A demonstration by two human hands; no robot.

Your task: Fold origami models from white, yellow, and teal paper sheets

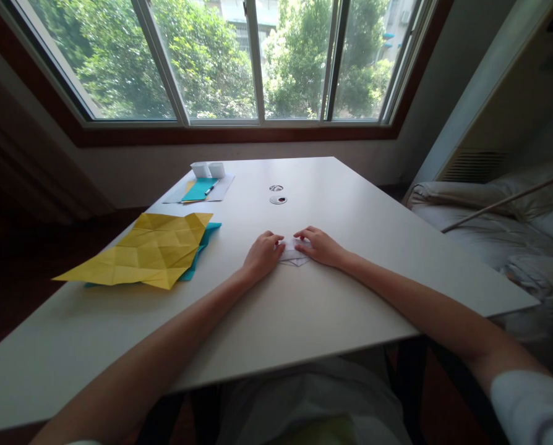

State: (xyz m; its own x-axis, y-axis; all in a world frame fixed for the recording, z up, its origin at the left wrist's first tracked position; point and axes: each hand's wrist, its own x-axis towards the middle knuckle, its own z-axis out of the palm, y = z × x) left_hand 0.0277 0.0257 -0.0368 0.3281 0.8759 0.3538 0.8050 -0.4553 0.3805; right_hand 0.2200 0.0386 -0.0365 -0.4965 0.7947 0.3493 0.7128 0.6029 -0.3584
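A small piece of folded white paper (294, 254) lies on the white table in front of me, with crease lines and a pointed lower edge showing. My left hand (263, 254) grips its left side, thumb and fingers curled at the edge. On the opposite side my right hand (323, 246) is closed on the paper, its fingers bent over the right edge. Part of the paper is hidden beneath the fingertips of both hands.
A creased yellow sheet (152, 250) rests on a teal sheet (197, 258) at the left. Farther back are two white containers (208, 170), teal paper (199, 190) and a pen (211, 187). Two round table fittings (278, 199) lie ahead. A cushioned sofa (471, 213) stands at right.
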